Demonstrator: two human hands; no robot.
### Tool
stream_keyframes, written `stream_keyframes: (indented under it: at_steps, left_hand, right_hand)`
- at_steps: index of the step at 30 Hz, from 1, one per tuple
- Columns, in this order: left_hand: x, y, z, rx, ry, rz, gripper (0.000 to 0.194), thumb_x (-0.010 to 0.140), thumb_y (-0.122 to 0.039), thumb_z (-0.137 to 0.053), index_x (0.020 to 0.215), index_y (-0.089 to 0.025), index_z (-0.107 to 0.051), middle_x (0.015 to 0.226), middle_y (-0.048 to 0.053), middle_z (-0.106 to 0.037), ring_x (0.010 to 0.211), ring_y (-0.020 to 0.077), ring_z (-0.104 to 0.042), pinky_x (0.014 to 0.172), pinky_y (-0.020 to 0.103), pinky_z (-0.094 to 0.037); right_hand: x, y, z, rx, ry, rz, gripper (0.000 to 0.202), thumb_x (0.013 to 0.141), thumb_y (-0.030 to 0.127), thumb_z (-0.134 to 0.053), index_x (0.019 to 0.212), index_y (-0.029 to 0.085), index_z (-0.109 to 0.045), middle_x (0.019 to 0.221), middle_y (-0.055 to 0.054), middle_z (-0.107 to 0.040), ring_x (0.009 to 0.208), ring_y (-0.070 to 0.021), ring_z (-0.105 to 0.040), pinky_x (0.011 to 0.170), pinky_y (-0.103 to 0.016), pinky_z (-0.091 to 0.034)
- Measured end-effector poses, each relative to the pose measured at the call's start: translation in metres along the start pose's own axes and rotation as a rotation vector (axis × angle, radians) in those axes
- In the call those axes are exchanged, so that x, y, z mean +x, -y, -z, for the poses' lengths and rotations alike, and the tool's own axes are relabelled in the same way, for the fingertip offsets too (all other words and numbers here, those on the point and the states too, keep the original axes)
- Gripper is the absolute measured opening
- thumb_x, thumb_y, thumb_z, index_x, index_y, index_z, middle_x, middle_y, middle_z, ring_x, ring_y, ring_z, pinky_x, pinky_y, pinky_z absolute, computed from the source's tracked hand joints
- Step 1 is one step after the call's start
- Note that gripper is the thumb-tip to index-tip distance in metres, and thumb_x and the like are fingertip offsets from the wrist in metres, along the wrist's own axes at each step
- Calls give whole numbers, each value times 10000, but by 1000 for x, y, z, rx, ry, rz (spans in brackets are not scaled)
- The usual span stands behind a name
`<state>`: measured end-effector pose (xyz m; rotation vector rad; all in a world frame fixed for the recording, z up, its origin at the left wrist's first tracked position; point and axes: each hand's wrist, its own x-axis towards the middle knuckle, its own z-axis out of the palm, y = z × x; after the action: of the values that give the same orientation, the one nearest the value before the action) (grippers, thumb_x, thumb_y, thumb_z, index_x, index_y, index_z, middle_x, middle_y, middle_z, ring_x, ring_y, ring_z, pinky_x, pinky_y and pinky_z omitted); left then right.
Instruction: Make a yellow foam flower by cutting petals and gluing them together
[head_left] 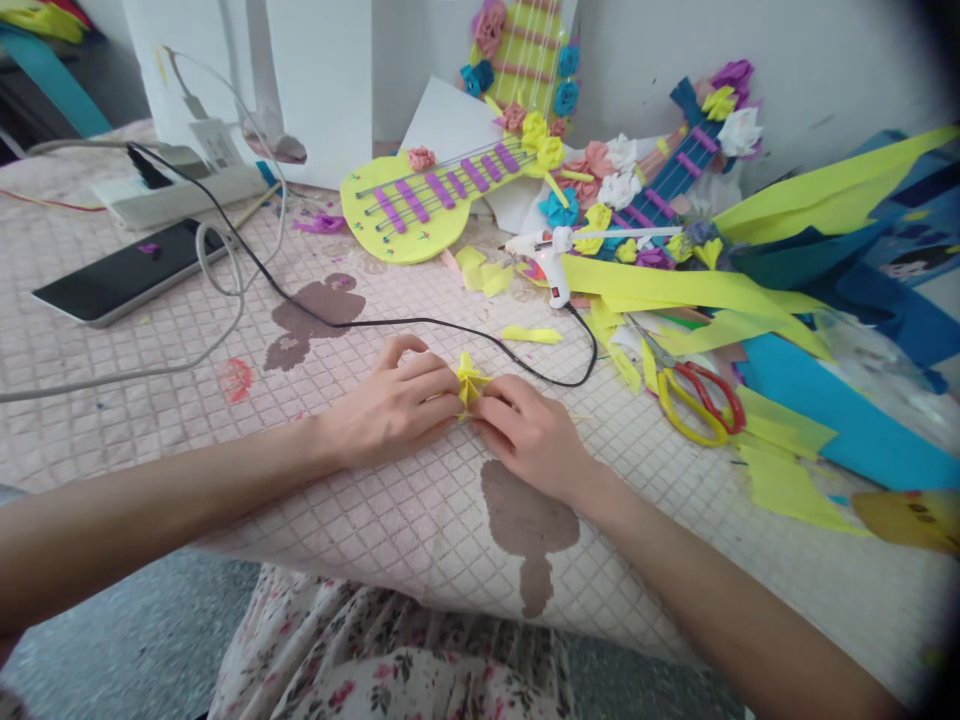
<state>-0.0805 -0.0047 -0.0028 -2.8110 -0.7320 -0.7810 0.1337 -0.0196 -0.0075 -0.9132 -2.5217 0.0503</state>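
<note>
Between my two hands, just above the quilted cloth [420, 510], is a small yellow paper flower [469, 382] with pointed, folded petals. My left hand [405, 395] pinches its left side, fingers bent and pressed together. From the right, my right hand [529, 425] grips the other side with curled fingers. The fingertips cover the flower's lower part. Beyond the hands lies a yellow paper strip [531, 334]. A white hot glue gun [551, 262] rests farther back, its black cord [420, 321] looping behind my hands.
Scissors [701, 402] with red and yellow handles lie right, among yellow and blue crepe paper [847, 410]. A yellow paper guitar [409, 210] and a blue one [667, 190] with flowers stand at the back. Left are a tablet-like device [135, 272] and a power strip [180, 195].
</note>
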Motion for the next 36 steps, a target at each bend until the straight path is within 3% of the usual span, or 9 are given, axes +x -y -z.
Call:
stream_keyframes:
  at_steps: [11, 36]
  left_hand:
    - [1, -1, -1, -4, 19, 18, 86, 900, -182, -473, 868, -204, -551, 877, 7, -634, 832, 150, -547, 925, 427, -327]
    - [1, -1, -3, -27, -30, 39, 61, 879, -177, -496, 857, -205, -546, 864, 8, -644, 819, 155, -541, 902, 415, -333]
  right_hand:
    - [3, 2, -3, -104, -47, 32, 244, 929, 192, -389, 829, 178, -611, 858, -69, -584, 807, -170, -552, 647, -287, -473]
    - [2, 1, -4, -105, -44, 53, 210, 918, 192, -413, 857, 167, -612, 884, -66, -613, 821, -163, -577, 653, -265, -475]
